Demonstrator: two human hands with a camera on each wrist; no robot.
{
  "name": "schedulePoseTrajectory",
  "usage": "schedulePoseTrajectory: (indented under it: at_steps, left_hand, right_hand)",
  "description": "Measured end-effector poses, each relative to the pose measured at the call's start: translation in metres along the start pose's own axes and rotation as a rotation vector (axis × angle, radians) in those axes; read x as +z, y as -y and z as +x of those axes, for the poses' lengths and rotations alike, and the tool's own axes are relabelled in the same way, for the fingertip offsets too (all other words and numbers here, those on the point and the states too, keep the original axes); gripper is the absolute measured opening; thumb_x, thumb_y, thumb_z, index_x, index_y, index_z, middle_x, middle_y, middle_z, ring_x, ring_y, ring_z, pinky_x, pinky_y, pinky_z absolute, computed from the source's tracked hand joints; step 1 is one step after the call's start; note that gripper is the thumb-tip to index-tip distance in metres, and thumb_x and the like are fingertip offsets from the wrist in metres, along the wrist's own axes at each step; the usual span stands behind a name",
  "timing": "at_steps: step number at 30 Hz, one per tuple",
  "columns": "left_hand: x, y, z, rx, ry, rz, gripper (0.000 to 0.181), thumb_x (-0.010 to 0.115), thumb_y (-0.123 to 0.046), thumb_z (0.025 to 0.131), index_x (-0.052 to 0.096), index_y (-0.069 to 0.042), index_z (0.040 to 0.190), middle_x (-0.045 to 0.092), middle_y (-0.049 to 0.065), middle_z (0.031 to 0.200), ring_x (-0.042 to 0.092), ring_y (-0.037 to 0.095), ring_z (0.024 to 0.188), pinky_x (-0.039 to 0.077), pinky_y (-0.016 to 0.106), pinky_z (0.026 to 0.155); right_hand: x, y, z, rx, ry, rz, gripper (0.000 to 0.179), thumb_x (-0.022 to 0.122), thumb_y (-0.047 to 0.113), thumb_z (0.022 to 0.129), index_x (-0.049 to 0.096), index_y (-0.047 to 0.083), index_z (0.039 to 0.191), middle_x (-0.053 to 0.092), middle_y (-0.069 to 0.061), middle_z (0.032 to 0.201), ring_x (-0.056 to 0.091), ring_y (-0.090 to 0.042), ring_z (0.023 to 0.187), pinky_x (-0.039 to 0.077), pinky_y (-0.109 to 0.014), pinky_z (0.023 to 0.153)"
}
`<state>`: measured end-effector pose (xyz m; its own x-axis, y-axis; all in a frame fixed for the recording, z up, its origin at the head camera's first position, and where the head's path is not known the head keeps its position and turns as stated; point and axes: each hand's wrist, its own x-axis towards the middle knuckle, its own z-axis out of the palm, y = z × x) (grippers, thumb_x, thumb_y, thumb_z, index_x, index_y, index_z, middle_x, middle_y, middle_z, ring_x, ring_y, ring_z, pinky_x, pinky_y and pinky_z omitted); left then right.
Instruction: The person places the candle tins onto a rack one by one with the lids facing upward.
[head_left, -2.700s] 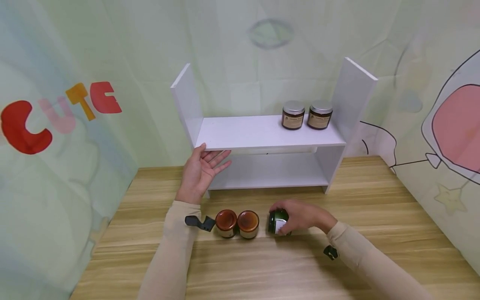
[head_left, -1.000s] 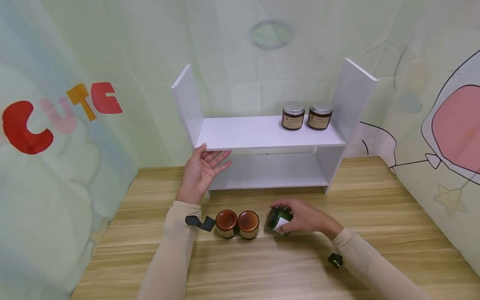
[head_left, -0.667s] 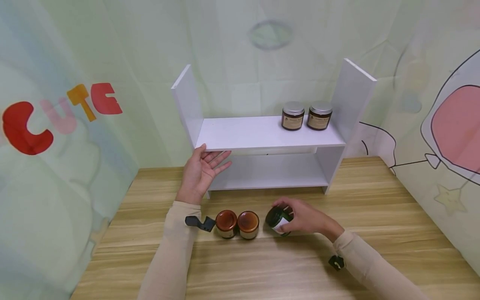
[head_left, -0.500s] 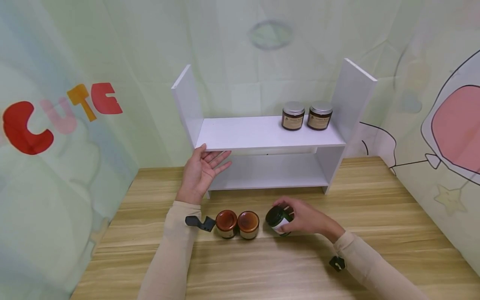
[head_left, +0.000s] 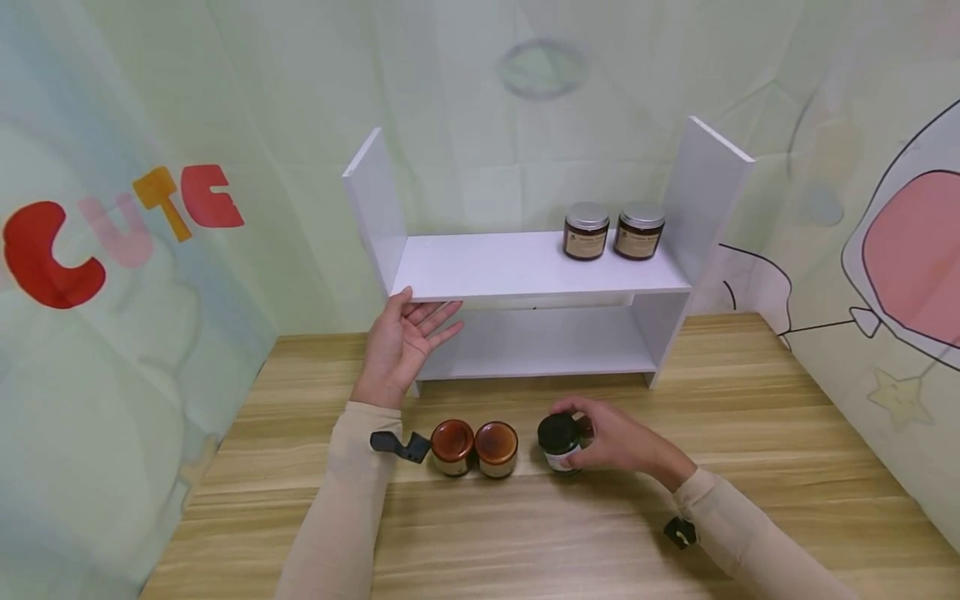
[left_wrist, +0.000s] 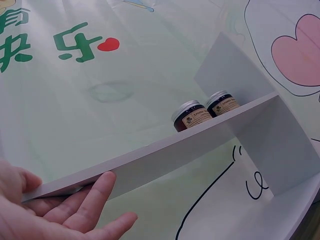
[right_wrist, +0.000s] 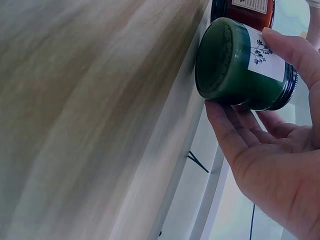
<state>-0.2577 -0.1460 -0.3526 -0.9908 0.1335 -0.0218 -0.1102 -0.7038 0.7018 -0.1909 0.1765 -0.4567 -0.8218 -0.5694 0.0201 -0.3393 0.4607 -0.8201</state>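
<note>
My right hand (head_left: 611,437) holds a green glass jar (head_left: 557,437) from its right side, its black lid facing up. The right wrist view shows thumb and fingers on opposite sides of that jar (right_wrist: 225,65), with its round base and a white plant-print label. At the left corner of a white shelf (head_left: 480,258), my left hand (head_left: 401,346) grips the upper board, thumb above and fingers below. In the left wrist view this hand (left_wrist: 70,210) has its fingers nearly straight under the board (left_wrist: 150,152). Left of the green jar, two amber jars (head_left: 497,448) stand side by side.
Two brown jars (head_left: 586,237) with silver lids and tan labels stand at the right end of the upper board. The shelf's lower board (head_left: 540,346) lies behind the table jars. A printed cloth (head_left: 465,125) surrounds the wood-grain table (head_left: 480,533).
The green jar has turned in my right hand from lying on its side to lid up. The right forearm has shifted slightly rightward. My left hand has stayed on the shelf.
</note>
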Motion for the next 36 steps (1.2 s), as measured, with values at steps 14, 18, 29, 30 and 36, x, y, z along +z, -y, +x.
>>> schedulePoseTrajectory:
  at_steps: [14,18,29,30,36]
  left_hand:
    - [-0.002,0.000,0.000,0.001,0.019,-0.005,0.027,0.044,-0.030,0.110,0.055,-0.005,0.112,0.075,0.013,0.105,0.071,0.031,0.111,0.037,0.062,0.111]
    - [-0.002,0.000,0.000,0.001,0.016,-0.008,0.027,0.044,-0.030,0.110,0.054,-0.005,0.112,0.075,0.013,0.105,0.072,0.031,0.111,0.037,0.062,0.111]
    - [-0.002,0.000,0.001,-0.007,0.002,-0.014,0.026,0.044,-0.030,0.110,0.055,-0.006,0.107,0.075,0.013,0.104,0.068,0.034,0.116,0.037,0.063,0.111]
    - [-0.002,0.000,0.001,-0.008,0.001,-0.013,0.026,0.044,-0.030,0.110,0.055,-0.006,0.107,0.075,0.013,0.105,0.067,0.034,0.118,0.038,0.063,0.111]
    - [-0.002,0.000,0.001,-0.006,0.009,-0.012,0.026,0.044,-0.030,0.110,0.054,-0.006,0.110,0.075,0.013,0.105,0.063,0.036,0.124,0.037,0.062,0.111]
  right_hand:
    - [0.002,-0.001,-0.003,-0.030,-0.004,0.018,0.060,0.089,0.010,0.072,0.054,0.009,0.121,0.060,-0.010,0.120,0.065,-0.020,0.101,0.054,-0.028,0.087]
    - [0.003,-0.002,-0.003,-0.039,-0.007,0.001,0.061,0.089,0.009,0.072,0.054,0.008,0.122,0.060,-0.010,0.120,0.064,-0.022,0.104,0.055,-0.029,0.088]
    - [0.011,-0.004,-0.004,-0.060,-0.053,-0.071,0.064,0.094,0.020,0.070,0.056,0.011,0.121,0.059,-0.005,0.122,0.058,-0.024,0.111,0.052,-0.032,0.093]
    - [0.012,-0.005,-0.004,-0.063,-0.055,-0.071,0.064,0.094,0.021,0.070,0.056,0.011,0.121,0.059,-0.005,0.121,0.057,-0.024,0.111,0.051,-0.032,0.093]
    - [0.013,-0.006,-0.004,-0.090,-0.063,-0.080,0.066,0.096,0.026,0.069,0.056,0.010,0.120,0.060,-0.005,0.121,0.057,-0.024,0.110,0.050,-0.034,0.094]
